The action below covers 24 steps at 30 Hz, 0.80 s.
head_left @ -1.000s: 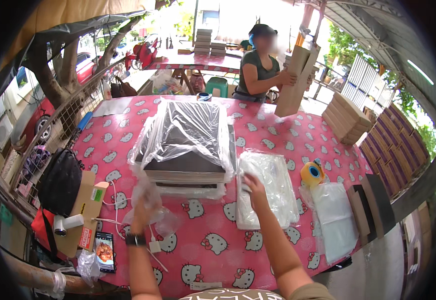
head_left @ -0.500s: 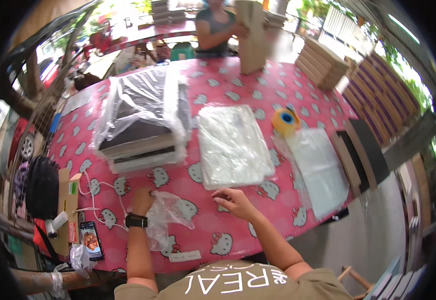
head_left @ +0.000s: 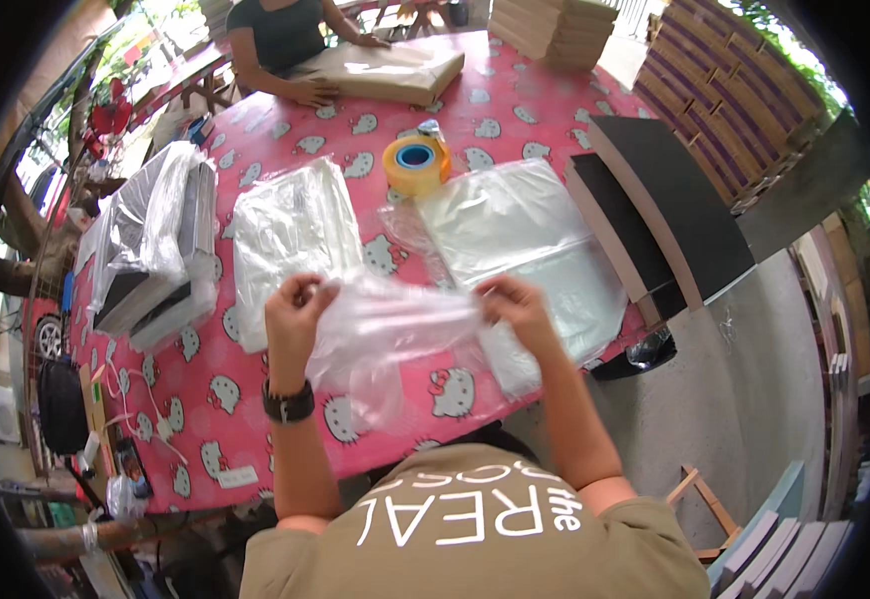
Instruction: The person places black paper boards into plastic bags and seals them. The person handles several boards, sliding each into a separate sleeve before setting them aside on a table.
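A clear plastic bag [head_left: 390,317] is stretched between my two hands above the near part of the table. My left hand [head_left: 295,311], below which a dark wristwatch shows, pinches its left end. The right end is between the fingers of my right hand [head_left: 518,307], which is a little blurred. Just beyond my left hand lies a pile of folded clear plastic [head_left: 295,225]. Flat clear plastic sleeves [head_left: 515,225] are stacked beside and beyond my right hand. A yellow tape roll [head_left: 416,165] with a blue core rests past them.
Plastic-wrapped dark boards [head_left: 155,235] are stacked at left. Black-faced panels [head_left: 664,200] stand along the right edge. Across the pink table [head_left: 223,394], a co-worker's hands rest on a brown wrapped package [head_left: 385,70]. More brown packages [head_left: 553,30] are piled at the far right.
My right hand has taken hold of the bag, which is now lifted and spread between both hands. The view has swung right. The co-worker's upright package now lies flat.
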Tool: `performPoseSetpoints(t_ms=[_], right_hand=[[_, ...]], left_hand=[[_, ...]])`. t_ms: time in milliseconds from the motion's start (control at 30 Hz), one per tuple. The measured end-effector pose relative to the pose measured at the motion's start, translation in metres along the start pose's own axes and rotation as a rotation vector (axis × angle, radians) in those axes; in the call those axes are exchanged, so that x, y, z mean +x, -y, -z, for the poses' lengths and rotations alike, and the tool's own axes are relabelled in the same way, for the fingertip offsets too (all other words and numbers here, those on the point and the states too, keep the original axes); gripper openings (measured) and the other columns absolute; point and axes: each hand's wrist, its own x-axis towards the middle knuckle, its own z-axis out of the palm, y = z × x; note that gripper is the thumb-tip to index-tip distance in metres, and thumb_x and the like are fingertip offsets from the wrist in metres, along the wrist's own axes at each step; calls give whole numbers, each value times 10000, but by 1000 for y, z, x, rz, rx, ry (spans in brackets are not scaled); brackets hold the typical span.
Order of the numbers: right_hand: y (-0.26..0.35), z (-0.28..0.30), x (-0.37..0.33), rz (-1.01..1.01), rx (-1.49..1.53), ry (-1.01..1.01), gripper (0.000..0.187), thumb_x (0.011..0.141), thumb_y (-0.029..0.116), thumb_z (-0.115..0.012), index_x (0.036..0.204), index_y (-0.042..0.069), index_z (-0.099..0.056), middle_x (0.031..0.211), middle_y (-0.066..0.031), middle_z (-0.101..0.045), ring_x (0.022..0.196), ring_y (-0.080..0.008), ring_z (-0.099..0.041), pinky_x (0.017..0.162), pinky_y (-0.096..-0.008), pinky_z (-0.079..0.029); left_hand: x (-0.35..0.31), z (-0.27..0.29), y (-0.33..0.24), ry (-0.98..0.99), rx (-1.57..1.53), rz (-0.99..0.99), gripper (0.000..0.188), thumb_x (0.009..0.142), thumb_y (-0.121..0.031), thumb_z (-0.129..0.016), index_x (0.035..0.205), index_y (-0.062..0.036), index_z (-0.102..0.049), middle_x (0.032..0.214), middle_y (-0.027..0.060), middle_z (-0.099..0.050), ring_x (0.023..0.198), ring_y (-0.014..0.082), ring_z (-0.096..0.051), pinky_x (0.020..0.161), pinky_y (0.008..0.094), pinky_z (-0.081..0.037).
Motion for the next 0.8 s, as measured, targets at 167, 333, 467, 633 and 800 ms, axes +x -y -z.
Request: performPoseSetpoints(t_ms=[167, 333, 467, 633, 800], right_hand=[[20, 89, 10, 87, 117, -338, 319, 807, 184, -568, 1071, 25, -484, 847, -47, -580, 787, -101, -529, 680, -226, -398], [-19, 96, 30, -249, 226, -30, 675, 759, 365, -597, 1266, 72, -261, 1109, -70, -489, 1024, -167, -440, 884, -353, -306], [-15, 68, 41, -201, 316, 178, 447, 770, 253, -625, 1102, -2, -469, 1063, -73, -540, 975, -163, -495, 849, -269, -349], [21, 94, 57, -241, 613, 74, 165, 806, 111, -569, 943, 19, -576, 839, -28, -600, 723, -95, -565, 666, -220, -447], [48, 113, 59, -278, 524, 196, 218, 812, 136, -567, 996, 20, -560, 837, -9, -591, 718, -66, -559, 624, -202, -455]], left_hand=[[4, -73, 7, -50, -308, 109, 206, 783, -219, -622, 815, -33, -538, 572, -77, -402, 480, -7, -320, 406, 151, -237], [-2, -116, 15, 79, -649, 417, 156, 822, -231, -560, 835, -91, -492, 656, -36, -524, 474, 6, -442, 374, 152, -320], [-3, -141, 13, 12, -468, 362, 140, 804, -192, -579, 852, -91, -495, 664, -39, -518, 523, 21, -463, 446, 150, -356], [8, -159, -14, 14, -104, -25, 486, 690, -212, -681, 1073, -32, -442, 1015, 99, -490, 988, 182, -462, 838, 278, -373], [56, -188, -24, 337, 21, -258, 860, 634, -308, -728, 1277, -18, -236, 1193, 171, -380, 1171, 237, -316, 911, 335, -334]])
